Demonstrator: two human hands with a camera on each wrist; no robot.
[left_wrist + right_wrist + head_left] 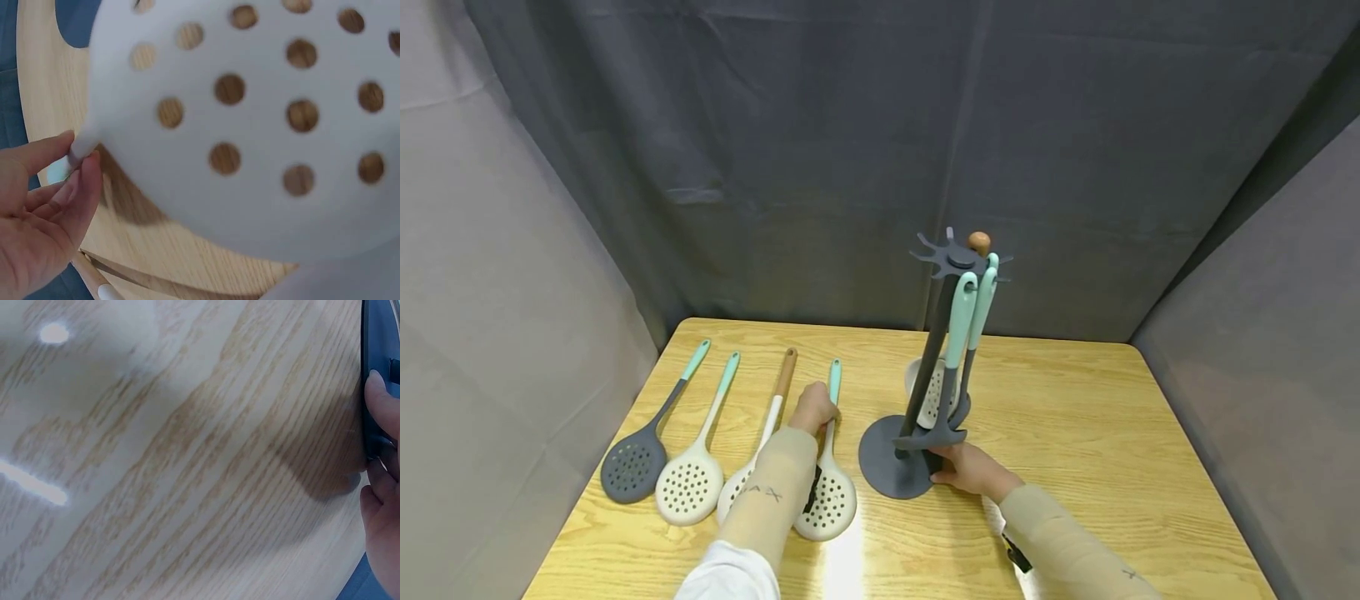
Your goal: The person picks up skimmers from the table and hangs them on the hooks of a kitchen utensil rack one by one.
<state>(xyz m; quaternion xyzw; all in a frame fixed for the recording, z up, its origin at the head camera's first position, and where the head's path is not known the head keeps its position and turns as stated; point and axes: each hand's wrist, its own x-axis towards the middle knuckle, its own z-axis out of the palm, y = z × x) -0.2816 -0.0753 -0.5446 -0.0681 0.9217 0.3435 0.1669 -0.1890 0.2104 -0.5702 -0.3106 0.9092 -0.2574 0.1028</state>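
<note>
My left hand [814, 408] pinches a white skimmer [827, 504] with a mint-tipped handle between thumb and fingers. In the left wrist view, the skimmer's perforated head [262, 125] fills most of the picture, and the fingertips meet at its neck. To the right stands a dark grey utensil stand [934, 350] on a round base [883, 458]. My right hand [973, 471] grips the rim of that base, with the thumb [382, 403] over the edge in the right wrist view. Mint-handled dark utensils [950, 383] and a white perforated one [931, 400] hang from the stand's hooks.
Left of my left hand lie a dark grey skimmer [634, 467], a white skimmer [690, 487] with a mint handle tip, and a white one with a wooden handle [786, 371], partly behind my forearm. Grey curtains [820, 167] enclose the wooden table [1075, 417].
</note>
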